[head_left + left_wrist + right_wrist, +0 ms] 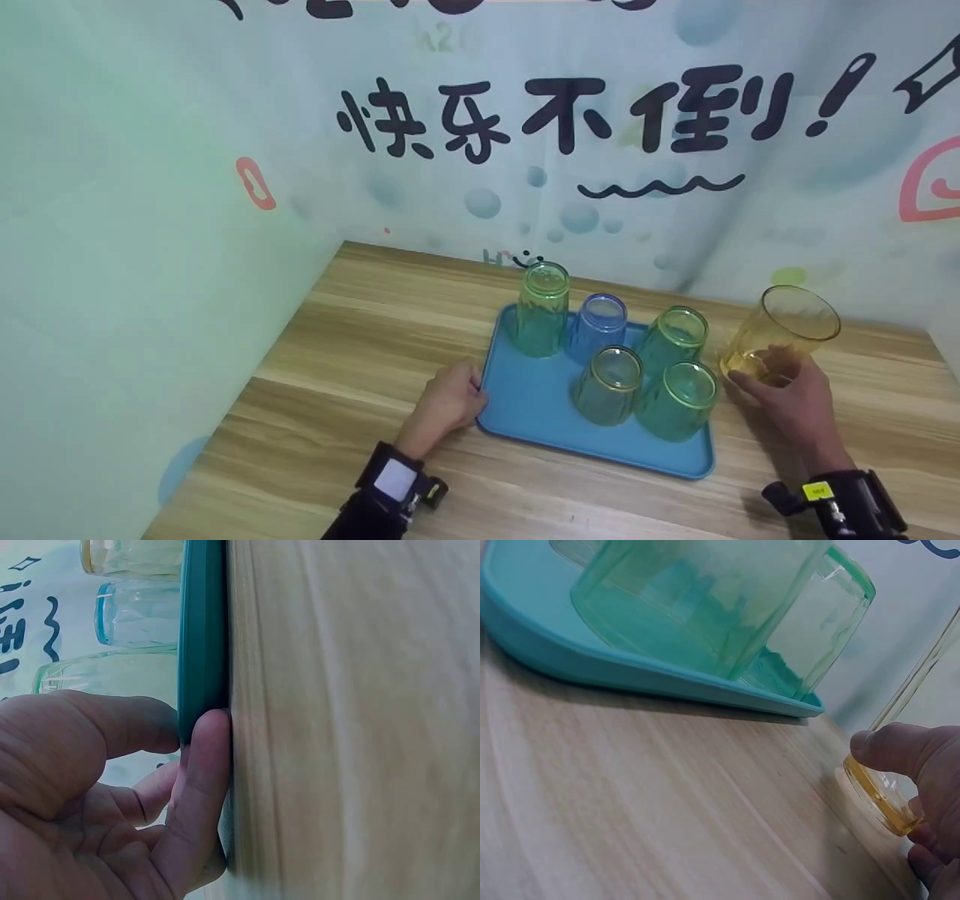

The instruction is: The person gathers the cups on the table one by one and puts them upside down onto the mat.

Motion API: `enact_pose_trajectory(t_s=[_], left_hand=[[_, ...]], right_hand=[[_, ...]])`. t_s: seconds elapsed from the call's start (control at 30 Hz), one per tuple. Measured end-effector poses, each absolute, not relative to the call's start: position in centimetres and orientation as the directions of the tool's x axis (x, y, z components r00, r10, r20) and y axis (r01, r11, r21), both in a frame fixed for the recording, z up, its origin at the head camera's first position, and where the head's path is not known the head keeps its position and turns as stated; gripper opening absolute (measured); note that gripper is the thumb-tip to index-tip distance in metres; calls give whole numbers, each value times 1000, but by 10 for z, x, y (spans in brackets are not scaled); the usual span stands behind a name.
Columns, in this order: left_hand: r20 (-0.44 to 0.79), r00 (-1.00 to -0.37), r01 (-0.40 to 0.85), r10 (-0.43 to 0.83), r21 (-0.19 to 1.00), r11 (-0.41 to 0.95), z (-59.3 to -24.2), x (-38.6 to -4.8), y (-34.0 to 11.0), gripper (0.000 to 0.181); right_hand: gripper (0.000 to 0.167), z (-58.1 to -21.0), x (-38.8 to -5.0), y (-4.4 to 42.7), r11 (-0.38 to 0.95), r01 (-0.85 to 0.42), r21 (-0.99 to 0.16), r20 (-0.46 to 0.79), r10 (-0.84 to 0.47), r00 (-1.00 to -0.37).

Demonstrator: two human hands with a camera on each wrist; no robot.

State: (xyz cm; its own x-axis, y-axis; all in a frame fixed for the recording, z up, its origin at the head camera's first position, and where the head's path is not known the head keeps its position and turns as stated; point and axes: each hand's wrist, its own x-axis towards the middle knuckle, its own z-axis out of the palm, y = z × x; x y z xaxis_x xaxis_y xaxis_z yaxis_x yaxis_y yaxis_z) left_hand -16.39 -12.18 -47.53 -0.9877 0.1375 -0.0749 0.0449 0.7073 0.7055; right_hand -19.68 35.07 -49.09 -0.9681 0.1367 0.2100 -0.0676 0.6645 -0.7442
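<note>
My left hand [450, 401] pinches the left edge of a blue tray [517, 409]; in the left wrist view the thumb lies on the rim side and a fingertip [212, 731] on its underside. My right hand [799, 394] holds an amber glass [799, 319] low near its base, mouth upward, just right of the tray. In the right wrist view the thumb [892, 746] presses on its side. Whether its base [881, 802] touches the table cannot be told.
Several upside-down glasses stand on the tray: a tall green glass [544, 315], a blue glass [598, 330], a greyish glass [609, 390] and green ones [679, 405] at the right. A printed backdrop [480, 180] rises behind the wooden table [360, 337].
</note>
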Motion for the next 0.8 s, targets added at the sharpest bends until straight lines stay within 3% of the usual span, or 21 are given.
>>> enact_pose_trajectory(t_s=[0.37,0.8], left_hand=[[-80,-987,37,136,719,694,-476,-165,-122,16],[-44,-988,76,148,694,716,-477,-165,-122,18]], right_hand=[[71,-479,-194,346,653,-77,-754,210,129,-969],[58,-470,-195,341,653,-103,-751,257,145,-956]])
